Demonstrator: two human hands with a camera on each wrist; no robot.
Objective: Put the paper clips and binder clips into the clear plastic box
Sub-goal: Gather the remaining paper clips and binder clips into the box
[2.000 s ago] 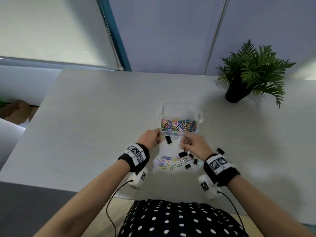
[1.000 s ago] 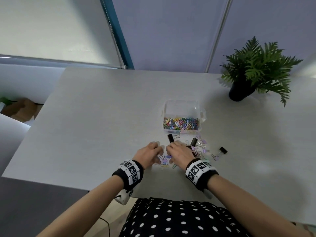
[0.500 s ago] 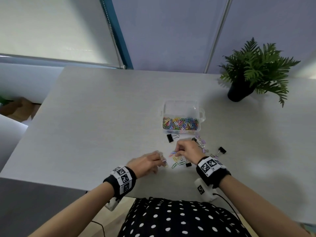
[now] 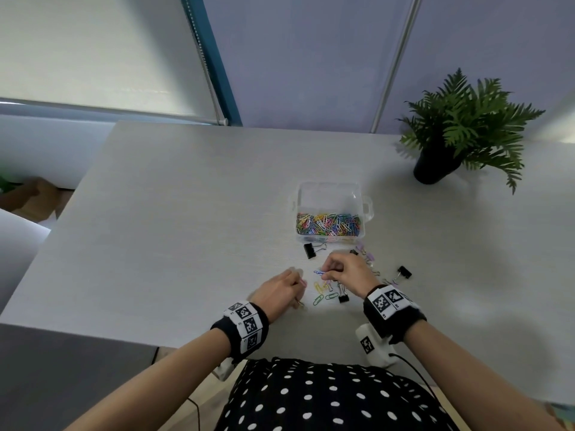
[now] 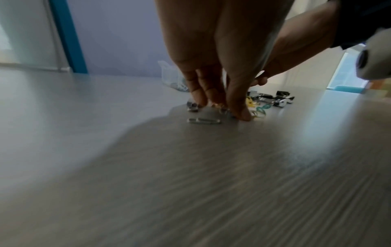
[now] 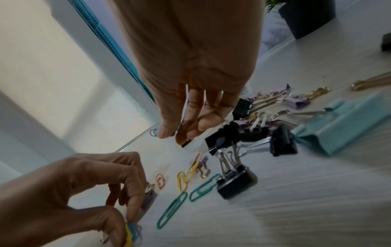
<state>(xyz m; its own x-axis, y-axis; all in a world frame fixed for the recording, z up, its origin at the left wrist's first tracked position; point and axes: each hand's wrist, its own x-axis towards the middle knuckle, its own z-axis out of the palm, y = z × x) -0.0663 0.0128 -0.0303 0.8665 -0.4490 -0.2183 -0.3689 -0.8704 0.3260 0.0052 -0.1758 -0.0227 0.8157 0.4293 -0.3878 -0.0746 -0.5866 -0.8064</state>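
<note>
Now both hands' fingers curled: right hand [image 4: 345, 270] pinching blue paper clip [image 4: 319, 272], left hand [image 4: 280, 292] on gathered clips [image 6: 133, 231].

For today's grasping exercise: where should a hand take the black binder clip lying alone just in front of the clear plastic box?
Probably pinch the black binder clip's folded body across its flat sides, from above; its thin wire handles splay flat toward the clear plastic box.

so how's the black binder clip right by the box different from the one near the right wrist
The black binder clip by the box lies just in front of the clear plastic box, apart from the loose pile. The black binder clip near the right wrist lies in the pile beside green paper clips and looks smaller. Both are black with silver wire handles, out on the table.
</note>
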